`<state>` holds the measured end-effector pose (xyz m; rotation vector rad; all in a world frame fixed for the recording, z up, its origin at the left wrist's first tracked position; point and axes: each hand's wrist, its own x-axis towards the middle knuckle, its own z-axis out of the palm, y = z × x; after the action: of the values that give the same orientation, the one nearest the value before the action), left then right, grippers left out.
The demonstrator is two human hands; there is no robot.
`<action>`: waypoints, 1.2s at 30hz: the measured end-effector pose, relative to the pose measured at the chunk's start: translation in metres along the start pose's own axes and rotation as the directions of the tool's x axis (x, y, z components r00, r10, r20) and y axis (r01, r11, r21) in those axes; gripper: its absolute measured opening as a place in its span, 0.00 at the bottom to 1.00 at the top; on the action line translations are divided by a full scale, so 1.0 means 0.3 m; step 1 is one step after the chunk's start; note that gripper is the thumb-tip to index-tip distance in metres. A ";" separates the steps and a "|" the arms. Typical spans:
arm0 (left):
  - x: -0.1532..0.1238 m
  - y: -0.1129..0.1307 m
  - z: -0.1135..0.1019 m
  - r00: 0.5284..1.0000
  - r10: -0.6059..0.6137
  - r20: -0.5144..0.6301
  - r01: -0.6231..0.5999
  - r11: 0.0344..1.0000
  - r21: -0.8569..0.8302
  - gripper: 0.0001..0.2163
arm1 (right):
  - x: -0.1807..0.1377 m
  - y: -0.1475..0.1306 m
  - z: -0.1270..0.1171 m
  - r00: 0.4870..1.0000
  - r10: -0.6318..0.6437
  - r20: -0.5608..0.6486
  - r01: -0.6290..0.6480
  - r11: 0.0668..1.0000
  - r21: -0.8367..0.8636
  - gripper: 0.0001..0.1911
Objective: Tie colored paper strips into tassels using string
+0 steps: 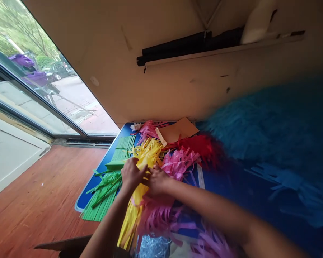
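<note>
Yellow fringed paper (148, 150) runs down the middle of the blue table (84, 195), its cut strips spread at both ends. My left hand (131, 175) is closed on its middle, thumb toward the right. Close beside it, my right hand (158, 181) has its fingers curled on the same yellow paper, fingertips partly hidden. Left of my hands lies green fringed paper (102, 204), with loose green strips on top. Pink fringed paper (179, 163) lies to the right of my right hand, and more pink fringe (158, 215) sits under its wrist.
Red fringed paper (204, 147) and an orange paper sheet (179, 132) lie toward the wall. A large blue fringed mass (271, 122) fills the right. Clear shredded material (154, 246) is at the near edge. Left are a wooden floor (61, 179) and a glass door (78, 89).
</note>
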<state>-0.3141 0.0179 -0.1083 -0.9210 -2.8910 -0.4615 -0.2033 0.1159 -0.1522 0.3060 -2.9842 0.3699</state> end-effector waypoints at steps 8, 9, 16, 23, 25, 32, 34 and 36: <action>-0.137 -0.060 0.038 0.997 -0.045 -0.069 0.053 0.993 0.110 0.16 | -0.029 -0.035 0.014 1.000 -0.018 -0.005 0.018 1.000 0.009 0.31; -0.151 -0.074 0.037 0.995 -0.044 -0.092 0.054 0.992 0.117 0.17 | -0.034 -0.037 0.014 1.000 -0.004 -0.011 0.004 1.000 0.022 0.31; -0.269 -0.129 0.103 0.980 0.057 -0.192 -0.071 0.995 -0.066 0.28 | -0.035 -0.026 0.008 0.994 0.069 -0.081 -0.059 0.992 0.115 0.32; -0.252 -0.036 0.092 0.965 -0.202 -0.166 0.228 0.961 0.157 0.26 | -0.031 -0.034 0.001 0.991 0.083 -0.101 -0.072 0.991 0.111 0.31; -0.248 -0.038 0.052 0.967 -0.218 -0.128 0.240 0.953 0.188 0.21 | -0.038 -0.031 0.014 0.992 0.081 -0.097 -0.072 0.993 0.091 0.29; -0.128 -0.069 -0.243 0.956 -0.245 -0.162 0.287 0.900 0.329 0.19 | -0.030 -0.008 0.072 0.995 0.085 -0.053 -0.082 0.995 0.055 0.16; -0.053 -0.050 -0.358 0.958 -0.204 -0.203 0.267 0.895 0.358 0.20 | -0.021 -0.004 0.072 0.995 0.087 -0.040 -0.085 0.995 0.056 0.15; 0.022 -0.014 -0.464 0.966 -0.105 -0.234 0.190 0.906 0.378 0.19 | -0.019 0.001 0.053 0.996 0.085 -0.031 -0.083 0.995 0.060 0.14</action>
<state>-0.3249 -0.0241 0.0242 -0.5543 -2.7167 0.0305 -0.1992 0.1132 -0.1685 0.1785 -2.9638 0.4669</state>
